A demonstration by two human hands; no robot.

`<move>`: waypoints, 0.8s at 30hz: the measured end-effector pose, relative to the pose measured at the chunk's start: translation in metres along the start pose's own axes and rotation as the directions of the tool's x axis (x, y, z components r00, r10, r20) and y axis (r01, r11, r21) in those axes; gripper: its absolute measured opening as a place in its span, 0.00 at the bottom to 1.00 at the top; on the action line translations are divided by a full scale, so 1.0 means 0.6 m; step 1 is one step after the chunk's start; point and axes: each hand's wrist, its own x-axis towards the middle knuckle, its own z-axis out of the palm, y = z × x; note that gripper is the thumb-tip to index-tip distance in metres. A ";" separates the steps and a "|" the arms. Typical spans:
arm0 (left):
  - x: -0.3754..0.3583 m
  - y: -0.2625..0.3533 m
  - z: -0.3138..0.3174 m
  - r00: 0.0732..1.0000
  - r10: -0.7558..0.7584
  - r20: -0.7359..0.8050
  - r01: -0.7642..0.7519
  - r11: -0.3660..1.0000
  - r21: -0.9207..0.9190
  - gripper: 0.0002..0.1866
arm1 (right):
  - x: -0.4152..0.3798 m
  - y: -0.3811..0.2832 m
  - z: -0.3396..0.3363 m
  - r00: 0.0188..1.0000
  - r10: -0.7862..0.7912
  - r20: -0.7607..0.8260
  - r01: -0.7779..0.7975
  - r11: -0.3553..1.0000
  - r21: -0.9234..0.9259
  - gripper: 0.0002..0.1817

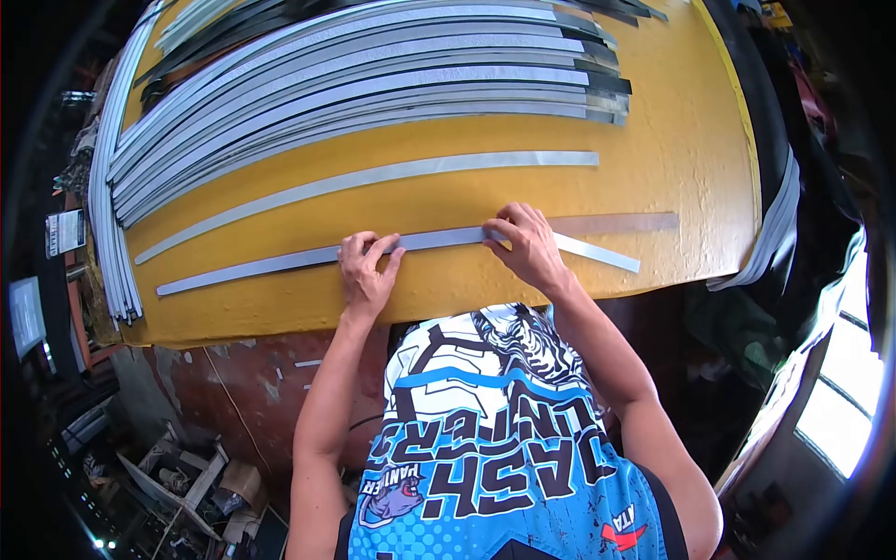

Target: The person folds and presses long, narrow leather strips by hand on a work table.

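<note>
A long light-grey strip (443,239) lies across the yellow tabletop (691,177) in front of me. Its right end (602,252) angles down toward the table's front edge. A brownish strip (616,223) shows to the right of my right hand, and the two strips overlap near that hand. My left hand (367,271) has its fingers curled, with thumb and forefinger pinched at the grey strip near its middle. Further right, my right hand (528,245) is closed on the same strip, thumb and fingers at its edges. Another pale strip (392,174) lies separately just beyond.
A layered stack of grey and black strips (392,89) covers the far part of the table. More long strips (110,187) hang over the left edge. Grey strips (779,224) drape at the right edge. Below left stands a wooden rack (187,476) with clutter.
</note>
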 end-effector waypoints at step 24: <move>-0.006 0.018 0.006 0.995 0.101 -0.018 -0.099 0.989 0.114 0.12 | 0.000 0.002 0.004 1.000 0.011 0.002 -0.011 1.000 0.028 0.11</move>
